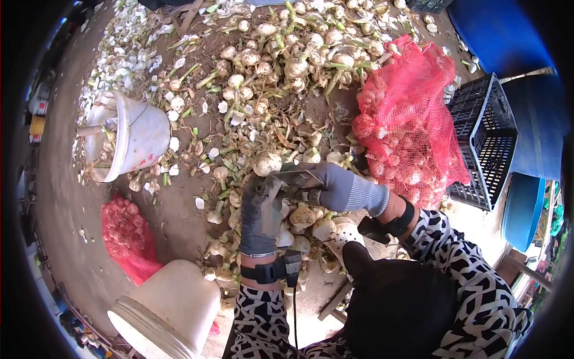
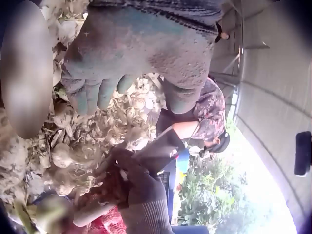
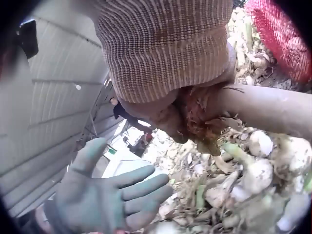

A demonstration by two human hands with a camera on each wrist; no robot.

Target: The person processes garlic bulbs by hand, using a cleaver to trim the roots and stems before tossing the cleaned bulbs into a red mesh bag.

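My left hand (image 1: 258, 218), in a dirty grey-green glove, is held out over the garlic with nothing in its grasp. In the right wrist view its palm faces the camera, the fingers (image 3: 141, 187) straight and the thumb apart. My right hand (image 1: 336, 188), in a grey knit-cuffed glove, grips a tool with a pale round handle (image 3: 265, 105). A flat dark piece (image 2: 161, 151), like a blade, shows beside that hand in the left wrist view. Just beyond the left fingers lies a large garlic bulb (image 1: 267, 163). More garlic bulbs (image 1: 303, 216) with stems lie below both hands.
A heap of garlic (image 1: 296, 66) spreads ahead. On the right stand a full red mesh bag (image 1: 412, 119) and a black crate (image 1: 487, 140). At left are a tipped white bucket (image 1: 143, 131), a smaller red bag (image 1: 125, 233) and a pale bucket (image 1: 179, 299). Another person (image 2: 210, 109) is nearby.
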